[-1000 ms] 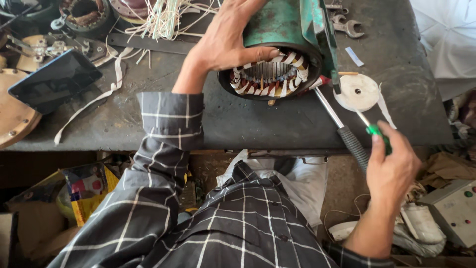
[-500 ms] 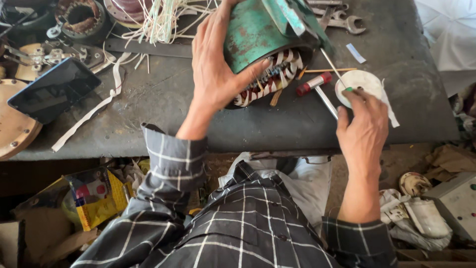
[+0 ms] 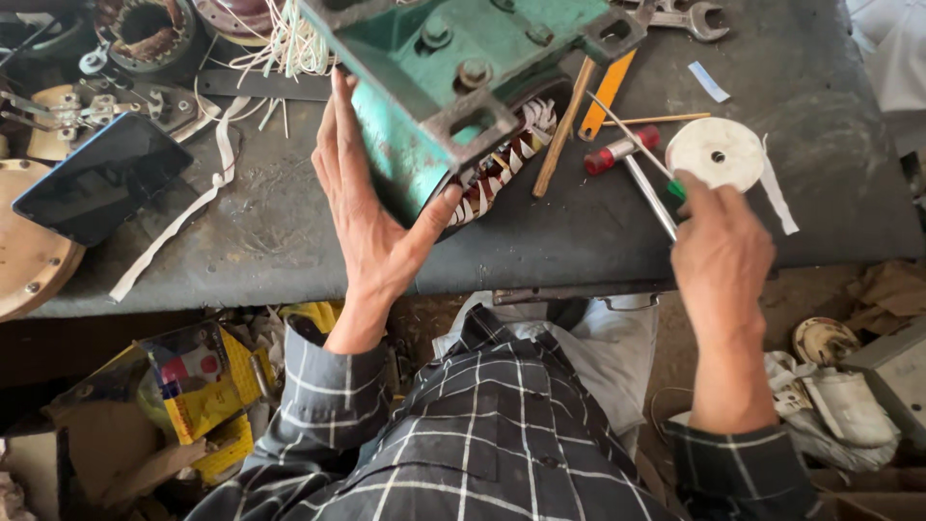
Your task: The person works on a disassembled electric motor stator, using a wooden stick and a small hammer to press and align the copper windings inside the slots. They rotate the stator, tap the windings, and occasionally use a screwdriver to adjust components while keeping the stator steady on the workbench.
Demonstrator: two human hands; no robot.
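Observation:
A green motor housing stands tipped up on the dark workbench, its copper windings with white insulation facing the bench's near edge. My left hand lies flat along the housing's left side, with the thumb hooked under the winding end, and holds it tilted. My right hand hovers over the bench's front right, closed around a screwdriver whose metal shaft points up-left. A bit of green handle shows at the fingertips. Just beyond the fingers lies a white tape roll.
A red-capped tool, wooden sticks, an orange strip and a wrench lie right of the housing. At the left are a dark phone, a white strip, another stator and a brass disc. Clutter lies below the bench.
The housing has tipped further upright, with the base now facing me. My left hand slid from its top to its left side. My right hand came up from below the bench edge.

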